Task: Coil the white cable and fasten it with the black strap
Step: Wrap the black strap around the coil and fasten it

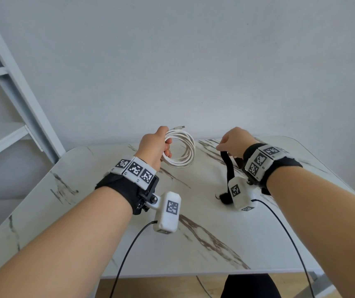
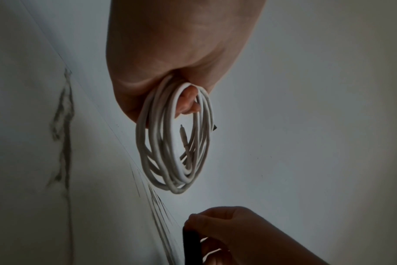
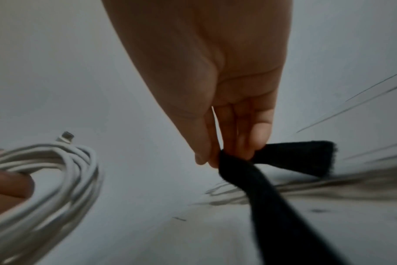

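Note:
The white cable (image 1: 185, 151) is wound into a coil of several loops and hangs above the marble table (image 1: 204, 211). My left hand (image 1: 157, 147) grips the coil's left side, fingers curled through the loops; a plug end (image 1: 179, 127) sticks out at the top. The left wrist view shows the coil (image 2: 175, 143) dangling from that hand (image 2: 170, 71). To the right, my right hand (image 1: 234, 140) pinches the black strap (image 1: 229, 168) near one end, and the strap hangs down toward the table. In the right wrist view the fingertips (image 3: 245, 148) pinch the strap (image 3: 272, 188), with the cable (image 3: 45, 170) at left.
The marble table's far edge meets a plain white wall (image 1: 193, 61). A white shelf frame (image 1: 11, 104) stands at the left. A small black object (image 1: 223, 198) lies on the table under the right wrist camera. Black camera leads trail off the near edge.

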Motion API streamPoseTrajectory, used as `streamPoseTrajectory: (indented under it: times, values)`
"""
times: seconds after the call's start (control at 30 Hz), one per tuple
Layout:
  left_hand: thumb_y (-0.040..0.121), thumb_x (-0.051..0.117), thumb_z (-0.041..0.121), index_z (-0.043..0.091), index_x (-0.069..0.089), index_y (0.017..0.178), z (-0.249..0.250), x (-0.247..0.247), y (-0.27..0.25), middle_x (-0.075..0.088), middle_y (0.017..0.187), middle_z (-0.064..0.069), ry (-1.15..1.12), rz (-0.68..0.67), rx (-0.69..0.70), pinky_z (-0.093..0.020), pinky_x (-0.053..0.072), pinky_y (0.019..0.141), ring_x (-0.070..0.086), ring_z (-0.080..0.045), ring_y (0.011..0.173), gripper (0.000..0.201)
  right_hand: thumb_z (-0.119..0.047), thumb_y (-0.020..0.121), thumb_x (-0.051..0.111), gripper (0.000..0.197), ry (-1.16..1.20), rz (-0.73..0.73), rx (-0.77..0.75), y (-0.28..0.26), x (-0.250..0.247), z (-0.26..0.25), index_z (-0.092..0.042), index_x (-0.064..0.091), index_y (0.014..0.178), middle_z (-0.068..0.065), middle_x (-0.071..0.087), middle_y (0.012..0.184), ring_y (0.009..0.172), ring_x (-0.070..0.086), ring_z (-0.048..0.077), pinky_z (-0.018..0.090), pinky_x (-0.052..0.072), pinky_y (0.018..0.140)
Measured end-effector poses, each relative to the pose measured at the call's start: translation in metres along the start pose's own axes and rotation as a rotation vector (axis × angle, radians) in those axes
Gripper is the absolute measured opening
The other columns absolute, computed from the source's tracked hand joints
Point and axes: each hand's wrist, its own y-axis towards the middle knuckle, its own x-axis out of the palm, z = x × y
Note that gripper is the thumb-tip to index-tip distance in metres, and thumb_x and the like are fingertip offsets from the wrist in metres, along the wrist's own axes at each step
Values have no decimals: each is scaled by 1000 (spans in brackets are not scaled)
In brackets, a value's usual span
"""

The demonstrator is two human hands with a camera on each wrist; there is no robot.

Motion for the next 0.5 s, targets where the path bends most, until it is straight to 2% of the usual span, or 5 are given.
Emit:
streamPoseTrajectory:
  times: [0.07, 0.13, 0.2, 0.3, 0.5]
  values:
    - [91, 50, 30, 7, 51, 61, 1, -8, 1, 35, 35, 2, -6, 15, 4, -35, 36, 67, 37, -15, 30, 37, -12, 82, 67, 6, 94, 73, -59, 0, 0, -11, -9, 70, 87, 4, 66, 82, 75, 62, 21, 28, 51, 65]
    - [91, 50, 31, 8, 51, 61, 1, -16, 2, 36, 35, 2, -14, 29, 8, -36, 36, 69, 38, -16, 30, 38, -5, 80, 64, 12, 229, 87, -102, -4, 0, -24, -13, 63, 90, 6, 68, 92, 84, 65, 26, 37, 56, 75]
    - [91, 49, 33, 9, 51, 60, 3, -26, 2, 37, 36, 2, -21, 46, 15, -36, 35, 70, 39, -17, 32, 39, 1, 81, 59, 24, 367, 53, -120, -10, -3, -36, -15, 62, 98, 9, 70, 97, 84, 67, 28, 42, 57, 82]
    - [92, 48, 35, 9, 52, 61, 6, -39, 0, 38, 37, 2, -37, 76, 23, -36, 35, 70, 40, -18, 35, 40, 7, 82, 50, 34, 491, 4, -166, -23, -5, -54, -14, 66, 104, 5, 72, 94, 78, 63, 25, 36, 54, 78]
    - [92, 47, 34, 8, 53, 62, 13, -59, -10, 41, 36, 3, -49, 116, 45, -36, 38, 69, 40, -19, 40, 40, 11, 81, 38, 50, 622, -44, -200, -50, 1, -87, -16, 74, 102, 5, 71, 92, 67, 55, 16, 22, 48, 66]
